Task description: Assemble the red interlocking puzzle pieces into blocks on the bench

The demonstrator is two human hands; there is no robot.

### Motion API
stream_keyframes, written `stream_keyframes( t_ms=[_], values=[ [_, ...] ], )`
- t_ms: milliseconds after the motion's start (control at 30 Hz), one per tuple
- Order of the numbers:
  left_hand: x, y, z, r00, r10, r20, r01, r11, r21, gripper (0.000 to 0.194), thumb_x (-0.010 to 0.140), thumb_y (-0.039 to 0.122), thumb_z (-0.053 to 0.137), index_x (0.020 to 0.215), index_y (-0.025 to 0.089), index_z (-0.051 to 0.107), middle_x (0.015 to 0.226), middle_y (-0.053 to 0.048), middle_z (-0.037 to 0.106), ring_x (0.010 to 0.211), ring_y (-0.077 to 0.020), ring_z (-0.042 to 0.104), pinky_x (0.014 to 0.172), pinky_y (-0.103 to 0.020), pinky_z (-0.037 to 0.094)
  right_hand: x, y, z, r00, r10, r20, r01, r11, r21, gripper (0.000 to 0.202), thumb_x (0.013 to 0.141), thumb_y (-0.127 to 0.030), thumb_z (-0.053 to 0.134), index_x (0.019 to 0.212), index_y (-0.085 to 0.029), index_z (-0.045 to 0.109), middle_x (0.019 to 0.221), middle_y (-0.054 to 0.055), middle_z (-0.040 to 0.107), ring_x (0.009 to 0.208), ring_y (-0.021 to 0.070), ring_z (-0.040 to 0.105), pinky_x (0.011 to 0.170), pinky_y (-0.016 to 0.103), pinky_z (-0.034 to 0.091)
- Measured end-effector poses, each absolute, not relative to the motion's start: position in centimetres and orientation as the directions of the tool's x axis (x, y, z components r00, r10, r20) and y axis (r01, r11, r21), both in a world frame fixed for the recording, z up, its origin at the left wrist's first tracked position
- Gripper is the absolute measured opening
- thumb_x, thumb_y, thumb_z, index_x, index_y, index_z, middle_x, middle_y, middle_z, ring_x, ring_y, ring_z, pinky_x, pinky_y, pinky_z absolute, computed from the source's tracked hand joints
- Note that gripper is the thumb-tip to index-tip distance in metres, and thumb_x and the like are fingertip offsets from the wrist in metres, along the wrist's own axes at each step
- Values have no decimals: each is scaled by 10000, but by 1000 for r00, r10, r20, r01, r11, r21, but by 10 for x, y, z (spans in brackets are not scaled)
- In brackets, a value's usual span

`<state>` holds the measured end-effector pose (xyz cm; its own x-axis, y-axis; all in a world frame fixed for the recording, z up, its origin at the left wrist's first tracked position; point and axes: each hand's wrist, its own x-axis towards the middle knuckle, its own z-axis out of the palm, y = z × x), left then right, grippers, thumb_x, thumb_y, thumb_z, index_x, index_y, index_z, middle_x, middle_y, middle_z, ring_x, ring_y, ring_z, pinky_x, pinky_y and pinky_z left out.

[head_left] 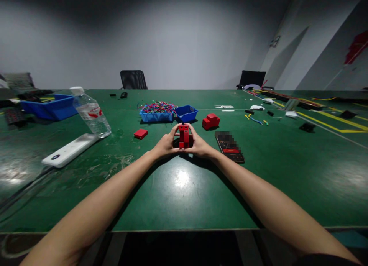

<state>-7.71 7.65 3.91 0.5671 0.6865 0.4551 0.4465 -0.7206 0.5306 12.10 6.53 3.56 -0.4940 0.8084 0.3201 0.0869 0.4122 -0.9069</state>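
Between my two hands, a red blocky plastic part with small holes in its top end stands upright just over the green table. My left hand grips it from the left, thumb low and fingers high. On the other side my right hand holds it the same way. A dark gap shows behind the part, between the palms. A flat red block lies to the left of my hands, and a bigger red block sits to the right, beyond them.
Behind my hands stand a light-blue tray heaped with coloured wires and a blue bin. A phone lies at right. A tilted water bottle and a white device are at left. Pliers lie farther right.
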Motion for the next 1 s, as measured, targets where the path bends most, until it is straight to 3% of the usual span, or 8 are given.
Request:
stream_keyframes(
  t_ms=[100,233,333,433,533,633,800,1000],
  values=[
    [-88,82,46,615,677,403,544,-735,404,1051,696,452,755,1518,227,140,1447,-180,476,1283,-330,526,1022,-456,450,119,62,38,-473,832,291,118,387,-914,1218,595,-357,855,1522,-235,75,1379,149,509,1154,260,607,1014,423,470],
    [-106,90,49,564,768,303,757,-628,184,827,818,562,589,1485,181,281,1496,-170,418,1379,-326,406,1117,-510,317,118,57,42,-468,844,263,122,356,-926,1208,583,-344,857,1509,-205,93,1311,145,551,1070,237,642,966,395,501],
    [-121,94,45,153,904,399,971,-212,107,669,901,570,417,1398,122,429,1519,-220,355,1443,-411,234,1126,-675,102,119,56,42,-468,846,256,132,353,-926,1189,584,-358,856,1503,-223,114,1293,126,558,1084,234,636,959,388,506],
    [-132,97,39,-223,930,292,960,158,231,753,841,632,457,1323,54,481,1470,-323,355,1366,-531,285,1020,-764,190,120,56,40,-469,846,253,146,357,-922,1174,591,-391,852,1504,-236,131,1262,108,575,1097,231,629,973,400,499],
    [-130,100,35,-148,943,298,951,53,305,675,854,546,471,1306,44,469,1388,-324,448,1301,-474,413,1006,-663,340,120,57,38,-475,843,254,150,362,-920,1169,575,-396,862,1505,-263,166,1268,100,568,1120,231,616,988,410,489],
    [-109,97,36,40,933,357,871,-208,445,664,879,496,446,1354,36,404,1424,-272,438,1351,-351,411,1109,-496,332,120,57,36,-455,851,263,193,382,-904,1182,538,-402,878,1506,-304,207,1419,138,430,1225,269,555,1019,448,461],
    [-71,78,42,327,899,293,531,-431,730,600,949,572,249,1313,155,480,1319,-135,582,1212,-254,569,1070,-405,408,120,57,35,-358,883,304,449,449,-772,1165,503,-515,870,1491,-255,309,1589,183,115,1490,339,111,1170,508,217],
    [-72,69,39,493,824,278,384,-493,781,654,917,603,385,1419,189,326,1324,-127,570,1179,-264,588,1038,-435,445,120,62,33,-395,864,311,474,482,-737,1116,552,-473,847,1493,-237,294,1542,152,307,1466,306,224,1166,497,230]
  ],
)
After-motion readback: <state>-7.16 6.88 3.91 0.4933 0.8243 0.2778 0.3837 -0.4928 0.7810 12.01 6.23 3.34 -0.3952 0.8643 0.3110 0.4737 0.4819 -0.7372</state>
